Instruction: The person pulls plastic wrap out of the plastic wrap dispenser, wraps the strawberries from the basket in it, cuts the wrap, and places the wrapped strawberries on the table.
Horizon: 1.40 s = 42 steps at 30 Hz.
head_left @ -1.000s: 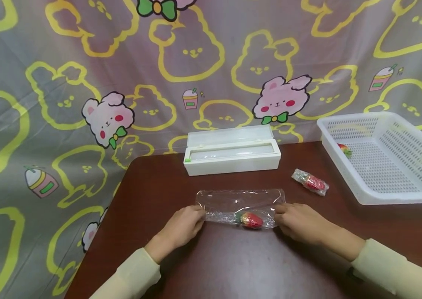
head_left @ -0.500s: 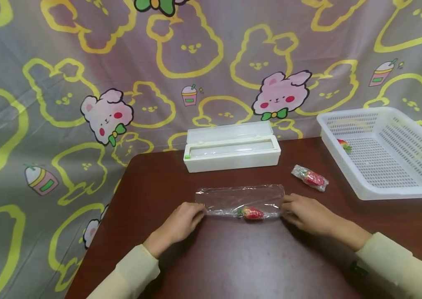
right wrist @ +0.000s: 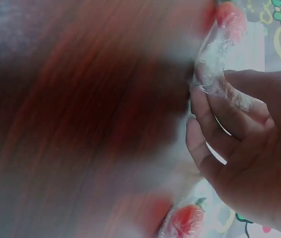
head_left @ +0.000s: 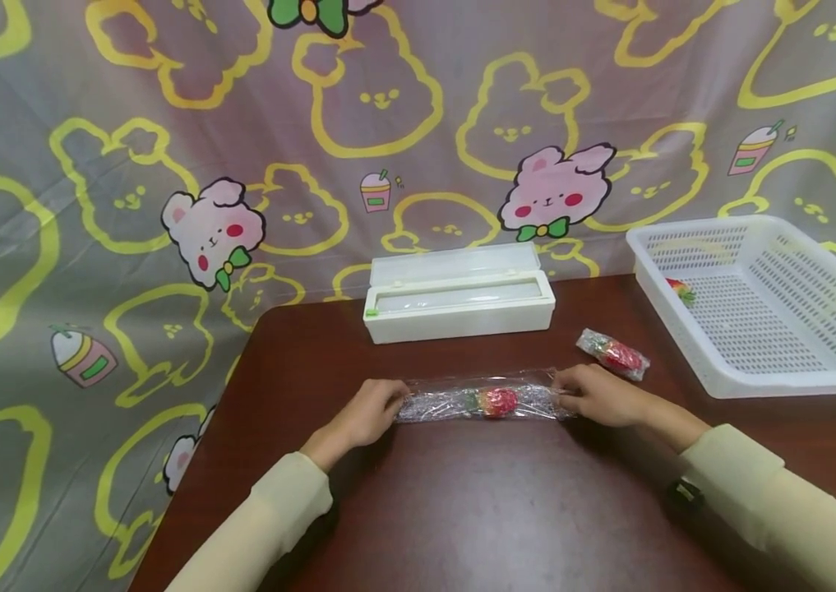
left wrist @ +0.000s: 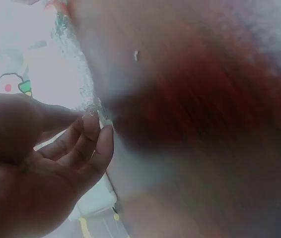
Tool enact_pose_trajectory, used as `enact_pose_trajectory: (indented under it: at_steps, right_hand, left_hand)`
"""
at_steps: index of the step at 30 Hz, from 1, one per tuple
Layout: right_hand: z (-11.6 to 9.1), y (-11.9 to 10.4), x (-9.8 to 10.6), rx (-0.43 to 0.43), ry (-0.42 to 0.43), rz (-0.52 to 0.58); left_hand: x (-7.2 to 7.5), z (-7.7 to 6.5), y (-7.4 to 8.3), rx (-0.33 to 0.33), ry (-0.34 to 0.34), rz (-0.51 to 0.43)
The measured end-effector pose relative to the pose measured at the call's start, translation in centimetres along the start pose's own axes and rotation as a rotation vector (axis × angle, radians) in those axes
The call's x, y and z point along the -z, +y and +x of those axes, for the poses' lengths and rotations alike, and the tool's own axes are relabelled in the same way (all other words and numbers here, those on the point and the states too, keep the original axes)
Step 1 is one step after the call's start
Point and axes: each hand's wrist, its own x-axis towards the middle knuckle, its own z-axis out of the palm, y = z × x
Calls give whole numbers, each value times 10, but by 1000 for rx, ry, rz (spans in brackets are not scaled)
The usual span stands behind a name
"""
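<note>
A red strawberry (head_left: 499, 402) with a pale, green-leaved end lies rolled in clear plastic wrap (head_left: 432, 405) on the dark wooden table. My left hand (head_left: 371, 411) pinches the wrap's left end between thumb and fingers; the left wrist view shows the crumpled film at the fingertips (left wrist: 91, 121). At the other end, my right hand (head_left: 598, 396) pinches the film, and the right wrist view has the twisted wrap (right wrist: 212, 64) running from thumb and fingers to the strawberry. A narrow strip of flatter film shows behind the roll.
Behind the hands stands a white wrap dispenser box (head_left: 460, 316) with its lid raised. A wrapped strawberry (head_left: 616, 353) lies beyond my right hand. At the right, a white plastic basket (head_left: 728, 382) holds another strawberry (head_left: 681, 289). A patterned curtain (head_left: 418, 107) hangs behind the table.
Both hands have moved forward, away from me, rolling the strawberry into the film. The flat sheet behind it has shrunk to a narrow strip.
</note>
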Motion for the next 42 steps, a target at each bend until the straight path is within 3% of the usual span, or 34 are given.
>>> enact_pose_trajectory:
  at_steps: [6,10,14,18,20,23,28,32,38,42]
  right_hand:
    - [9,4,-6,-102,53,30]
    - [11,4,-8,-137,105,-11]
    - [6,-4,-9,-115,190,-207]
    - [1,-16,-12,-11,274,-422]
    - [2,-21,-15,72,265,-463]
    - [5,-24,-22,152,174,-468]
    - [3,-21,-28,134,81,-470]
    - [0,-17,-22,97,105,-480]
    - [-3,-13,-17,99,147,-499]
    - [-2,-10,-15,86,126,-478]
  left_hand:
    - [-4,3,-2,5,1,22]
    - [-4,3,0,18,1,75]
    - [-1,-1,8,21,33,155]
    - [-2,-1,22,-81,50,193]
    - [-4,1,29,-137,15,193]
    - [-9,4,35,-153,-71,209]
    - [-17,3,32,-99,-139,246]
    - [-14,-1,25,-90,-99,258]
    - [-11,-5,16,-146,-21,294]
    - [-11,-6,13,-140,10,307]
